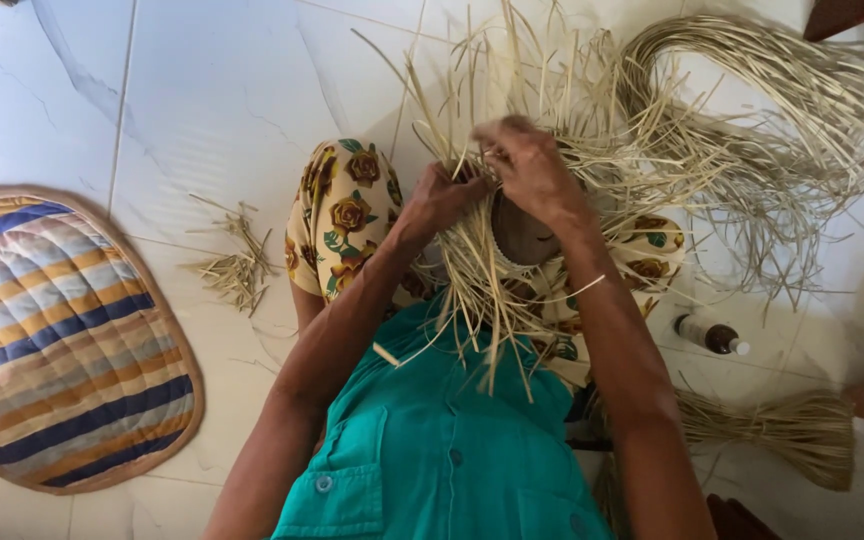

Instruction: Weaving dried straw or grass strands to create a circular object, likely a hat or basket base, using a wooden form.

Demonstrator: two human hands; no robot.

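a: honestly, the loose ends worry me. the woven straw piece point(497, 270) sits on the person's lap, over the floral skirt point(342, 215), and both hands are at its top edge.

b: how are they gripping?

a: the left hand point(442, 200) is closed, pinching a few strands at the rim of the piece; the right hand point(532, 170) is curled over the top just beside it, fingers pressed on more strands. exactly which strands each holds, i can't tell.

b: so what could slip?

a: if either pinch loosens, i'd judge the last crossings could spring open, since the stiff ends stick out all round the piece. the long looped bundle of straw point(752, 110), beyond the piece and to its right, trails into the working ends, so a tug could snag it.

b: anything else near?

a: a small dark bottle point(712, 335) lies on the tiled floor point(212, 90) right of the piece; an elbow swing could roll it. the striped mat point(57, 335) and the trimmed scraps point(237, 260) lie well left, out of harm.
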